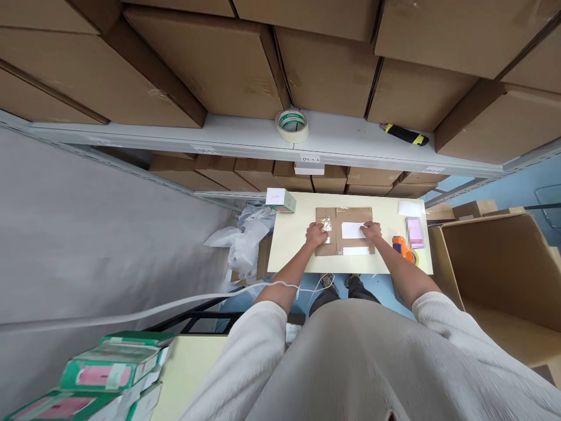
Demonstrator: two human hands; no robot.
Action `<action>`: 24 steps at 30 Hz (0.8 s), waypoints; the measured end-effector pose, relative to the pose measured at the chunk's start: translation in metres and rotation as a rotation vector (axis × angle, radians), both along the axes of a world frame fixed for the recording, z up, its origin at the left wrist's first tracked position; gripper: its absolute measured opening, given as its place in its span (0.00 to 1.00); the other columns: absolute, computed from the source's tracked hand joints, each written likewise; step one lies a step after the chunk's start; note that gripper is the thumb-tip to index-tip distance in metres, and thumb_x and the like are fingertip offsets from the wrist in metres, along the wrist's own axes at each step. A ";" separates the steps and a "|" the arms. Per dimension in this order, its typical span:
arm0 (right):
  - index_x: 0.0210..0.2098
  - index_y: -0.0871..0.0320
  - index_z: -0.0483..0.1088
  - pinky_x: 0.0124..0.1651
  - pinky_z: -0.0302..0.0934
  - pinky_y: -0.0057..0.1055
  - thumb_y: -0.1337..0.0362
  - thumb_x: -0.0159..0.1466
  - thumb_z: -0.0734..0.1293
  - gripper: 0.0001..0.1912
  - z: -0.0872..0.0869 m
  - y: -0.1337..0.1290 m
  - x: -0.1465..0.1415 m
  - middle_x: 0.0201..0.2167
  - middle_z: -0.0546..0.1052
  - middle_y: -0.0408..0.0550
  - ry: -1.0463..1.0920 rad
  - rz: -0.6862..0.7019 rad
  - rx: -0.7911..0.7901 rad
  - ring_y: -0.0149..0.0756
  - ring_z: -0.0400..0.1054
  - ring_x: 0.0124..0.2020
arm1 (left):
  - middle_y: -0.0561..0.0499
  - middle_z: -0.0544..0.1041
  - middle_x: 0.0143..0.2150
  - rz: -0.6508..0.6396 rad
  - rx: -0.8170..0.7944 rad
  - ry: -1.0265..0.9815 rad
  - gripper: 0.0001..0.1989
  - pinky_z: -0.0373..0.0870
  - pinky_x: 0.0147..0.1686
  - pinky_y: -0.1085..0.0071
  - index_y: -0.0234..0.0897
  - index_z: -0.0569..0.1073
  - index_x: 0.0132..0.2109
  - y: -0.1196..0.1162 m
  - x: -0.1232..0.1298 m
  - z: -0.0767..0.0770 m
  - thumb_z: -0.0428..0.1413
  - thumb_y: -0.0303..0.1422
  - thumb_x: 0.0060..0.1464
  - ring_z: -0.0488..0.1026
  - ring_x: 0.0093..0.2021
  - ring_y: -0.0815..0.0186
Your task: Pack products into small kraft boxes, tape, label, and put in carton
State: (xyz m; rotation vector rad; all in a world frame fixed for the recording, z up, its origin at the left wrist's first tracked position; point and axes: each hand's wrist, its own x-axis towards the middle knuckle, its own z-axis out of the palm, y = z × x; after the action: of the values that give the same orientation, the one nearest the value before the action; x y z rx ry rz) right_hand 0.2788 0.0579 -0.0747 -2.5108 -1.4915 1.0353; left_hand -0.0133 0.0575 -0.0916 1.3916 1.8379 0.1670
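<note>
A flat brown cardboard box (338, 248) with clear tape on it lies on the cream-coloured table. My left hand (316, 234) is closed on its left edge, the fingertips on the shiny tape. A white paper label (352, 230) lies on the right half of the cardboard. My right hand (371, 231) pinches the label's right end, close to the cardboard's right edge. Below it, a second white strip (356, 251) lies along the near edge of the cardboard. An orange tape dispenser (403, 248) stands to the right of my right hand.
The table (293, 257) also holds a green-and-white box (287, 202) and a pink packet (414, 233). Above it, a shelf carries cartons, a tape roll (292, 126) and a utility knife (405, 134). A big open carton (499, 263) stands right; a white cable (188, 304) crosses left.
</note>
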 end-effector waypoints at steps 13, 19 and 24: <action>0.65 0.56 0.64 0.61 0.67 0.45 0.59 0.63 0.65 0.30 0.036 0.000 0.006 0.59 0.71 0.61 0.094 -0.179 0.224 0.52 0.71 0.56 | 0.41 0.69 0.63 0.309 0.182 -0.094 0.28 0.74 0.59 0.59 0.41 0.62 0.64 0.008 -0.006 0.041 0.64 0.35 0.63 0.76 0.58 0.56; 0.57 0.57 0.71 0.61 0.66 0.46 0.56 0.62 0.66 0.24 0.065 0.005 0.006 0.56 0.74 0.62 0.099 -0.142 0.375 0.54 0.70 0.56 | 0.40 0.72 0.64 0.235 0.272 -0.137 0.24 0.70 0.65 0.58 0.41 0.66 0.64 0.012 -0.010 0.066 0.62 0.36 0.64 0.73 0.64 0.54; 0.56 0.57 0.70 0.59 0.67 0.44 0.55 0.63 0.64 0.24 0.089 -0.009 0.002 0.54 0.78 0.59 0.214 -0.130 0.451 0.51 0.71 0.54 | 0.39 0.74 0.68 0.109 0.337 -0.221 0.29 0.69 0.66 0.59 0.41 0.62 0.72 0.005 -0.013 0.085 0.57 0.41 0.69 0.72 0.68 0.54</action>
State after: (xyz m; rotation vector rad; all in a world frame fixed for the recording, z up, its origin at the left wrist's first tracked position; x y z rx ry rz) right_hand 0.2803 0.0491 0.0142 -2.0820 -1.3051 0.8069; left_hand -0.0262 0.0625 -0.0070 1.4302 1.7536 0.6869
